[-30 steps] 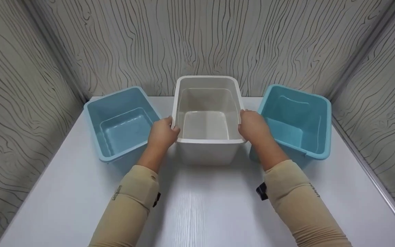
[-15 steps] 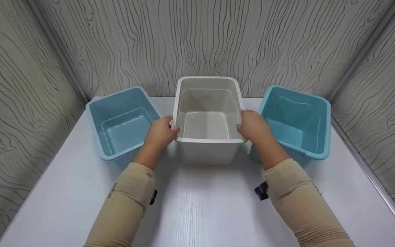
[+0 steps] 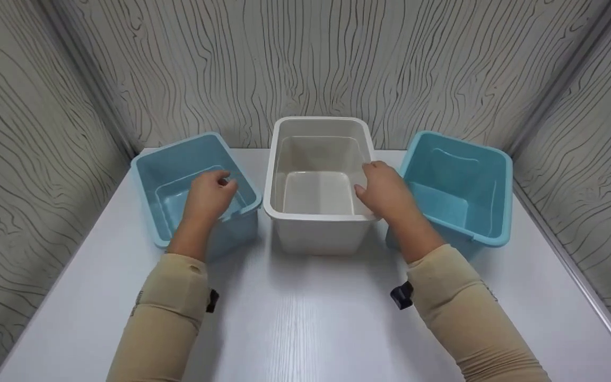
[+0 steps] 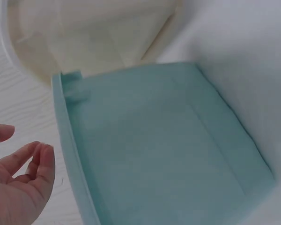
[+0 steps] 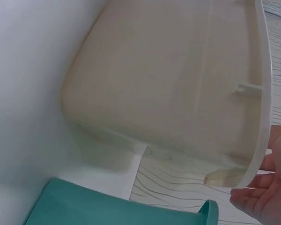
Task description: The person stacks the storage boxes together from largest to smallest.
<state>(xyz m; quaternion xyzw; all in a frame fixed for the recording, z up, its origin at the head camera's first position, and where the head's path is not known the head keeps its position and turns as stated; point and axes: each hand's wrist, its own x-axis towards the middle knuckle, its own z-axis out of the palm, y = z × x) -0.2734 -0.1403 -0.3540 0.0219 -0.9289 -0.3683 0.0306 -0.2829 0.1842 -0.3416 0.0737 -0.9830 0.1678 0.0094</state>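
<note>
Where the middle of the desk [image 3: 295, 318] meets its far side, the white bin [image 3: 321, 236] stands upright, its mouth facing up and its inner floor visible. At its right rim is the right hand [image 3: 387, 188]; thumb and forefinger stand apart over the rim's inner edge in the head view, and the fingers are loosely bent. Whether they touch the rim cannot be told. The left hand [image 3: 210, 196] is over the near right part of the light blue bin [image 3: 234, 239], its fingers loosely curled and the thumb apart from the forefinger. That bin stands angled to the left of the white bin, its near right corner just beside the white rim; contact cannot be confirmed. The teal bin [image 3: 456, 170] stands to the right, also angled, partly behind the right forearm. Both forearms wear beige sleeves [image 3: 464, 313], and a black device [image 3: 402, 295] shows at the inner side of each. Behind the bins rises a wood-grain panel [image 3: 321, 58], with similar side panels [image 3: 597, 170] flanking the desk.
</note>
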